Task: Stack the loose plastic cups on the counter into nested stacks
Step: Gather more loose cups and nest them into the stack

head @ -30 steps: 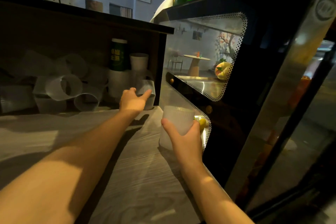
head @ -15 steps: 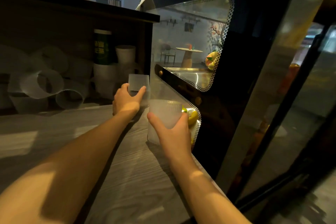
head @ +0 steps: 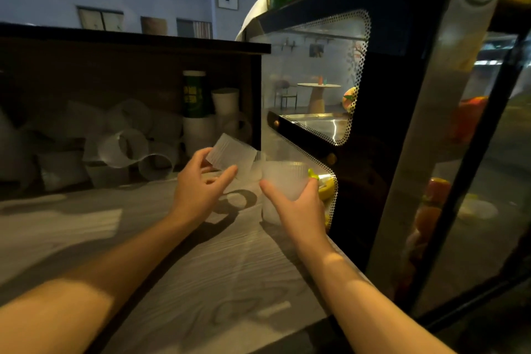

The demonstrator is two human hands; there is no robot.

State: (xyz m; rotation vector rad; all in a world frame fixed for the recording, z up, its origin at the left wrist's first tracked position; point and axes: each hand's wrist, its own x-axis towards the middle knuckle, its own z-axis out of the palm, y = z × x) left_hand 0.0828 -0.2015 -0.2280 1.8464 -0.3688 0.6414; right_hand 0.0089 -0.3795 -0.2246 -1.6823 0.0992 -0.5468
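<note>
My left hand (head: 201, 187) holds a ribbed translucent plastic cup (head: 231, 154), tilted with its mouth toward the right, just above the counter. My right hand (head: 296, 207) grips a stack of frosted cups (head: 283, 178) that stands upright on the wood-grain counter (head: 184, 273). The tilted cup's mouth is close to the stack's rim, to its left. Several loose clear cups (head: 123, 148) lie jumbled on their sides under the dark shelf at the back left.
A dark shelf (head: 135, 42) overhangs the back of the counter. Beneath it stand a green paper cup (head: 194, 95) and white paper cups (head: 225, 102). A glass display case (head: 344, 112) with fruit inside walls off the right side.
My left hand has lifted the ribbed cup away from the back corner and tipped it toward the stack. My right hand still holds the stack in the same spot.
</note>
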